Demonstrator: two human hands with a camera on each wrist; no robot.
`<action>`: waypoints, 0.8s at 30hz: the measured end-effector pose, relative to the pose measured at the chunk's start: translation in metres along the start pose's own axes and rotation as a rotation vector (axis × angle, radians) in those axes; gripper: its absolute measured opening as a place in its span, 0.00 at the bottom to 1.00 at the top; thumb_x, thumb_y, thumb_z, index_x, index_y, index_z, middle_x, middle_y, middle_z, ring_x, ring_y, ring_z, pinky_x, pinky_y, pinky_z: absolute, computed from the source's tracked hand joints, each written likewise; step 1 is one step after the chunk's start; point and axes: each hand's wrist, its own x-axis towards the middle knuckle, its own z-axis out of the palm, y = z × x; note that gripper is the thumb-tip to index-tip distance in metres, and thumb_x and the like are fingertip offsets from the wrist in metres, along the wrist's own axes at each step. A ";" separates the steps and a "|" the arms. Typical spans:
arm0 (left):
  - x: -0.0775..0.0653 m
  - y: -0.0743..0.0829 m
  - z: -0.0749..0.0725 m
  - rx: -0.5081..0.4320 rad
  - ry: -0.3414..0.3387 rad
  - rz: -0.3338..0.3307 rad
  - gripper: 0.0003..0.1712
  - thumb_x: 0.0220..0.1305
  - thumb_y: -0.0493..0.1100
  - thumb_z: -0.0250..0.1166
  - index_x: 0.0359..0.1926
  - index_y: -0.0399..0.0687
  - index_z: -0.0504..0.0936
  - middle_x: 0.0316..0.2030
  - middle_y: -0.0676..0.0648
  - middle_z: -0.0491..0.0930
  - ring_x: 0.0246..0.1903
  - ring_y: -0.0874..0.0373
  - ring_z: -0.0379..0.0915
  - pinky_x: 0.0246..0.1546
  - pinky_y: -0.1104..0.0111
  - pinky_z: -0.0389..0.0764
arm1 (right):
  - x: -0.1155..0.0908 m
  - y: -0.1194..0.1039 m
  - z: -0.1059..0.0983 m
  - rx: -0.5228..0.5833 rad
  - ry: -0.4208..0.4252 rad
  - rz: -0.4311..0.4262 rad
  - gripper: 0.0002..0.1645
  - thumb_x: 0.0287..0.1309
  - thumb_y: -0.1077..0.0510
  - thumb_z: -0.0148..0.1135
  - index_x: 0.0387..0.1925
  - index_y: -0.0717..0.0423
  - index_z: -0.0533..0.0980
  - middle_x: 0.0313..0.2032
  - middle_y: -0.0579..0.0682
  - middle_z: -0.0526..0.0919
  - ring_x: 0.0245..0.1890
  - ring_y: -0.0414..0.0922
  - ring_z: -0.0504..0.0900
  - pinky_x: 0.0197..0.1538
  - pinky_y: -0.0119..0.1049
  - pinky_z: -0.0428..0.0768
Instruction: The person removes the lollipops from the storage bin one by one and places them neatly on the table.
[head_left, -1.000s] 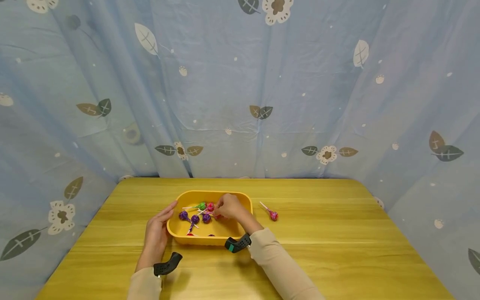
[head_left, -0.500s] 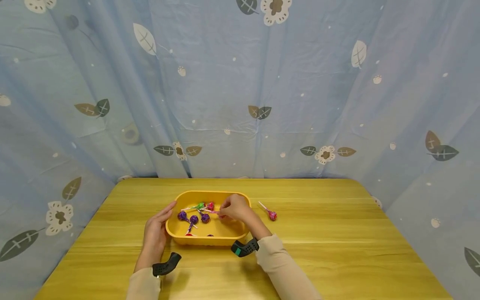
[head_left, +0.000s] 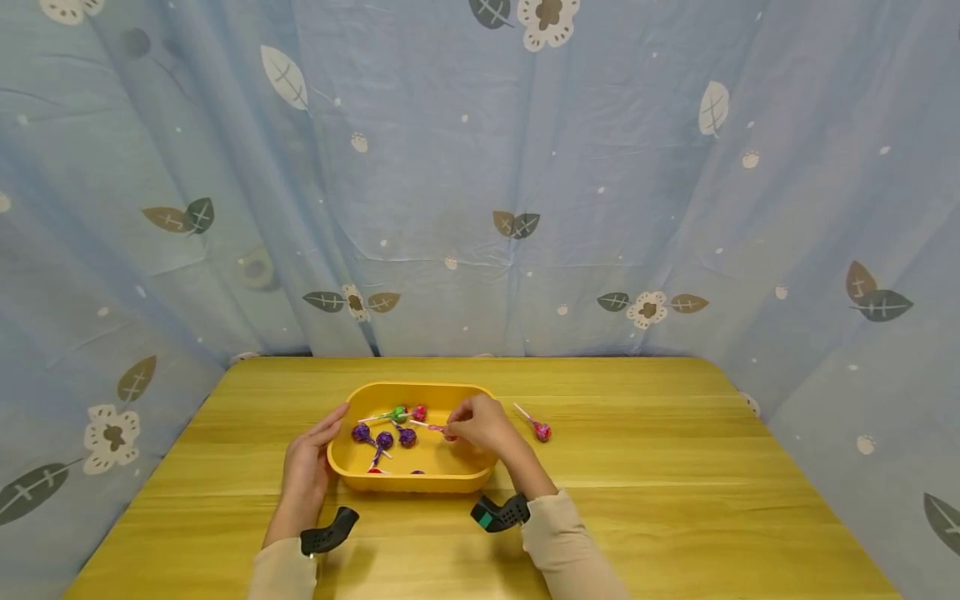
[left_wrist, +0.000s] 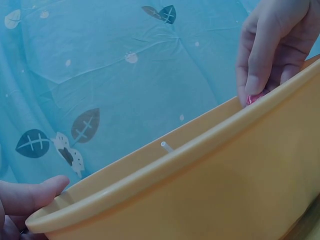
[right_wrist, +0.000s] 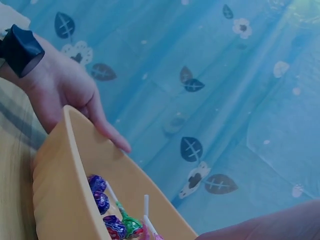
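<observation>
My right hand is over the right part of a yellow plastic tray, pinching a pink lollipop near its wrapped head. Its white stick points left. A bit of the pink wrapper shows under the fingertips in the left wrist view. Against the tray's left end lies my left hand, its fingers extended along the outside and one reaching the rim. Inside the tray are several purple lollipops, a green lollipop and a red-pink lollipop. The front wall partly hides others.
Right of the tray, a single pink-red lollipop lies on the wooden table. A blue patterned curtain hangs behind the table and along its sides.
The right hand has drawn right across the tray with the pink lollipop, which now lies apart from the other lollipops. The left hand stays at the tray's left end.
</observation>
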 end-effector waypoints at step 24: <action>0.004 -0.002 0.000 0.010 0.022 -0.003 0.18 0.72 0.35 0.53 0.59 0.46 0.77 0.60 0.56 0.75 0.70 0.60 0.50 0.68 0.67 0.56 | -0.020 0.011 -0.028 0.252 -0.005 -0.026 0.09 0.60 0.60 0.66 0.37 0.64 0.82 0.31 0.52 0.83 0.34 0.54 0.84 0.42 0.47 0.83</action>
